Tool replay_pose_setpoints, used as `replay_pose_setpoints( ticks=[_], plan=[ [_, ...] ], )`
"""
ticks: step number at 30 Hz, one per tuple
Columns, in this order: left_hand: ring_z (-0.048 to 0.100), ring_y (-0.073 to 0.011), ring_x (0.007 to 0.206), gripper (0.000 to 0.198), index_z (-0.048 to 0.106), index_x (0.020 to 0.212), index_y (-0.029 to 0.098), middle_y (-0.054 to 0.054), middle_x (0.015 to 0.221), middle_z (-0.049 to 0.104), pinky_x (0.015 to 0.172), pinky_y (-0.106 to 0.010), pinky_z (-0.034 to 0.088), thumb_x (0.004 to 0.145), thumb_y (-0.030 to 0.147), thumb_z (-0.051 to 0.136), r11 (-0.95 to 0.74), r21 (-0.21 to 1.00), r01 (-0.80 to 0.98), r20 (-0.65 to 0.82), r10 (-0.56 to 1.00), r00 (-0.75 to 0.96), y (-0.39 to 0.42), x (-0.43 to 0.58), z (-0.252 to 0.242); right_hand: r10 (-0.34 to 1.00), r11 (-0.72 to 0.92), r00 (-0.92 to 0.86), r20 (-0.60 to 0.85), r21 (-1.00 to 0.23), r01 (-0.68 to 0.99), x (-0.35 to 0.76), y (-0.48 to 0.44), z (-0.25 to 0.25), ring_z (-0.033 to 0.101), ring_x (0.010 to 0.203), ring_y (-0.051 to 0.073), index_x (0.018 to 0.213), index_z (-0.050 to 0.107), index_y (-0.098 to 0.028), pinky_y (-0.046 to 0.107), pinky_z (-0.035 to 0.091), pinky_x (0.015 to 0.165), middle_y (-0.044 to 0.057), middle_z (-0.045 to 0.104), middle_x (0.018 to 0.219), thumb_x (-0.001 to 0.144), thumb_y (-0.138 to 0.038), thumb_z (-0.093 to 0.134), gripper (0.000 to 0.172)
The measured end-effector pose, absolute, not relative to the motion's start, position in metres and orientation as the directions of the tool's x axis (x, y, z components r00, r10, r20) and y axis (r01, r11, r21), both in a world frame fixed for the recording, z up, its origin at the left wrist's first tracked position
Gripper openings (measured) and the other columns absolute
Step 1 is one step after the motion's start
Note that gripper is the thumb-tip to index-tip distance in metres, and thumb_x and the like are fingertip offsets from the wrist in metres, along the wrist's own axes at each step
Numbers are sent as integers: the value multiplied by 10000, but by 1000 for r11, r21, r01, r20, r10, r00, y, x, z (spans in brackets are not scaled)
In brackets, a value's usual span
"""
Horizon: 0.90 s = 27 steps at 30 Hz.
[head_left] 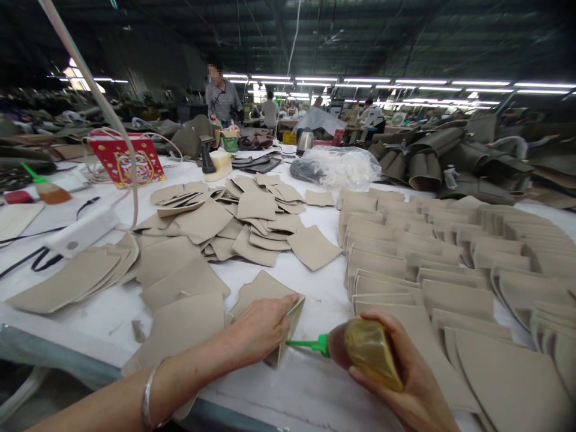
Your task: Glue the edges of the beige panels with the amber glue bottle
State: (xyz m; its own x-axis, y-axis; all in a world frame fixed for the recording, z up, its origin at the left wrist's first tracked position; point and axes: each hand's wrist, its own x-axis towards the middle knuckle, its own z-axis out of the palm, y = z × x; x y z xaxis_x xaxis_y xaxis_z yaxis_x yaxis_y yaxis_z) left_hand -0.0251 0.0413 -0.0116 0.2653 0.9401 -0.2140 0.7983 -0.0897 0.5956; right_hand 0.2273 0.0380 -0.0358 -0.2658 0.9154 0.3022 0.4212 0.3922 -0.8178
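Note:
My left hand [263, 327] holds down a beige leather piece [258, 288] near the table's front edge, with a finger at its raised right edge. In my right hand [405, 372] a squeeze bottle [366, 348] of amber liquid lies tilted on its side. Its green nozzle [306, 343] points left, the tip at or just beside the raised edge of that piece. Whether liquid is coming out is too small to tell. More loose beige pieces [184, 324] lie to the left of my left hand.
A heap of beige pieces [256, 207] lies ahead, and overlapping rows of pieces [459, 300] fill the right side. At left are a red printed bag [128, 159], a white power strip [83, 231] and another green-tipped bottle [51, 191]. A person [222, 99] stands beyond the table.

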Motion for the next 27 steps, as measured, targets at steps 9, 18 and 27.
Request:
replay_pose_setpoints(
  ticks=[9, 18, 27],
  plan=[
    [457, -221, 1268, 525, 409, 1386, 226, -42, 1390, 461, 1102, -381, 345, 869, 211, 319, -101, 579, 809, -206, 942, 264, 40, -26, -14, 956, 287, -175, 234, -868, 405, 218, 32, -33, 556, 985, 194, 1197, 458, -305, 231, 438, 846, -9, 545, 1128, 762, -436, 705, 517],
    [449, -233, 1275, 523, 390, 1397, 219, -58, 1399, 449, 1104, -395, 339, 877, 219, 330, -94, 569, 817, -213, 943, 257, 39, -24, -10, 984, 172, -110, 142, -926, 337, 209, 21, -24, 541, 982, 194, 1156, 482, -295, 222, 435, 804, -16, 553, 1089, 733, -423, 709, 497],
    [451, -224, 1274, 508, 395, 1392, 220, -51, 1395, 458, 1107, -384, 339, 888, 229, 332, -93, 571, 816, -209, 945, 253, 38, -24, -11, 989, 118, -125, 83, -946, 304, 209, 18, -22, 561, 886, 189, 1141, 495, -289, 239, 434, 780, -22, 569, 1028, 693, -423, 736, 526]
  ],
)
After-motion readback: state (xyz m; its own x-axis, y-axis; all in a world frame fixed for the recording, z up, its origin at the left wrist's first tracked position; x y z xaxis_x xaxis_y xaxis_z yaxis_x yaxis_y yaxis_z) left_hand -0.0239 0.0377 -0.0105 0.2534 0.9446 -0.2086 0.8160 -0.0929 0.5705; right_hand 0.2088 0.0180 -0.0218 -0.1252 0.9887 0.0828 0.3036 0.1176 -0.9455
